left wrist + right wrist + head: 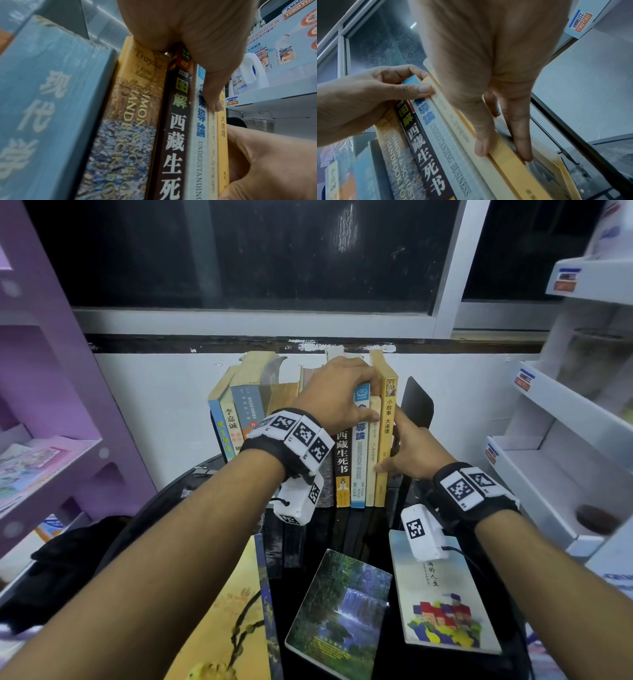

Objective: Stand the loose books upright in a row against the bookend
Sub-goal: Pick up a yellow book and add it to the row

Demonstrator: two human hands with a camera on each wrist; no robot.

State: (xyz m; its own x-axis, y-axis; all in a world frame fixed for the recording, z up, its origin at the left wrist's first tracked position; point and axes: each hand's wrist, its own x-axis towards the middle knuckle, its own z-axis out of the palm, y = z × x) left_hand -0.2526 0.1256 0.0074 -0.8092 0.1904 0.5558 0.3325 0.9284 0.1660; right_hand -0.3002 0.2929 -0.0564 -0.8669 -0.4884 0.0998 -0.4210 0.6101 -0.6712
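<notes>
A row of upright books point(342, 460) stands at the back of the black table point(363, 529). A black bookend point(418, 405) rises just right of the row. My left hand point(356, 398) curls over the tops of the row's right-hand books, thumb point(214, 104) on a blue-and-white spine point(443, 129). My right hand point(404, 453) pinches the yellow book point(386, 440) at the row's right end, thumb point(481, 146) beside its spine, fingers point(522, 142) flat on its cover. Three loose books lie flat at the front: a waterfall cover point(342, 611), a white one with painted houses point(442, 597), a large yellow one point(229, 611).
A purple shelf unit point(51, 405) with booklets stands on the left. White display shelves point(565, 422) stand on the right. A white wall and a dark window point(274, 251) close off the back. A dark bag point(68, 559) lies at the lower left.
</notes>
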